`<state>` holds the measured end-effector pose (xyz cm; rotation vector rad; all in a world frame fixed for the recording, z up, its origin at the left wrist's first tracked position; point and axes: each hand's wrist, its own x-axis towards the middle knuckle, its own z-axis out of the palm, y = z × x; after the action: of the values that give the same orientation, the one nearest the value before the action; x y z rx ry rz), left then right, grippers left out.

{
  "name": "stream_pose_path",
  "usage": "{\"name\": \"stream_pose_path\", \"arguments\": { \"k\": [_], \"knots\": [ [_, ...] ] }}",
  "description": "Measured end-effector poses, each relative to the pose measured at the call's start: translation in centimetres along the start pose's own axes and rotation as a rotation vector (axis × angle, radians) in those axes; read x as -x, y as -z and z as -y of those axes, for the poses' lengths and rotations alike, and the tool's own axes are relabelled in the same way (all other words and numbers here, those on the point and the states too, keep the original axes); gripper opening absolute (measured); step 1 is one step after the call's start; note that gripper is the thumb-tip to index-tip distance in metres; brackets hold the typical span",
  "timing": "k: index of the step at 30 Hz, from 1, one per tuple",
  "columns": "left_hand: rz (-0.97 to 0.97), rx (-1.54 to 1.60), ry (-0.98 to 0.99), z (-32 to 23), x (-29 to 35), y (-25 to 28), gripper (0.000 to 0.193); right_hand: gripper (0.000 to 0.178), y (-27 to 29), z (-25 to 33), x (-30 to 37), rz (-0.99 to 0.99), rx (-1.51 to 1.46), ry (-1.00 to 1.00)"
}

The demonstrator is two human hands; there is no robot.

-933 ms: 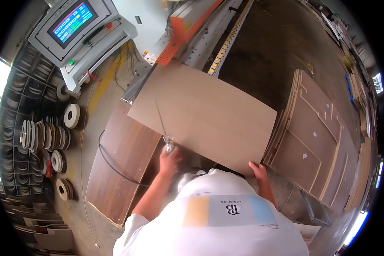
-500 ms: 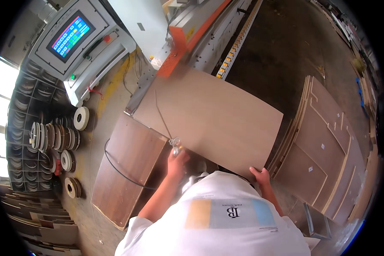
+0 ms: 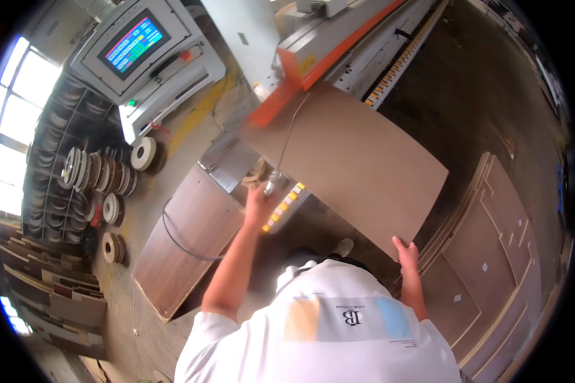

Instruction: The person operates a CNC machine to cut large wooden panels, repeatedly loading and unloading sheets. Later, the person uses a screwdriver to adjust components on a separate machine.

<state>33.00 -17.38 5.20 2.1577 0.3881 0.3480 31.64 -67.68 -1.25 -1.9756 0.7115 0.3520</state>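
Upper left of frame: grey control console, screen lit. Left of centre: wood-grain box on floor. Just right of it: left hand closed round silver tool, thin nozzle pointing up toward orange guard. Centre to right of centre: brown panel, far end by guard, near corner gripped by right hand, thumb on top. Lower right: stacked panels. Step looks like blowing off work area, panel supported; next move likely calls for steady right grip, nozzle clear of panel.

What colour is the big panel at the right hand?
The panel is plain light brown, best seen in the head view.
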Motion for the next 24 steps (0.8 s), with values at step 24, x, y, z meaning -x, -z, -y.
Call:
{"name": "stream_pose_path", "arguments": {
  "k": [24],
  "knots": [
    [-0.478,-0.461,0.117,24.0,-30.9,30.2,0.037,0.03,-10.0,-24.8,19.2,0.179,0.432,0.459]
  ]
}}
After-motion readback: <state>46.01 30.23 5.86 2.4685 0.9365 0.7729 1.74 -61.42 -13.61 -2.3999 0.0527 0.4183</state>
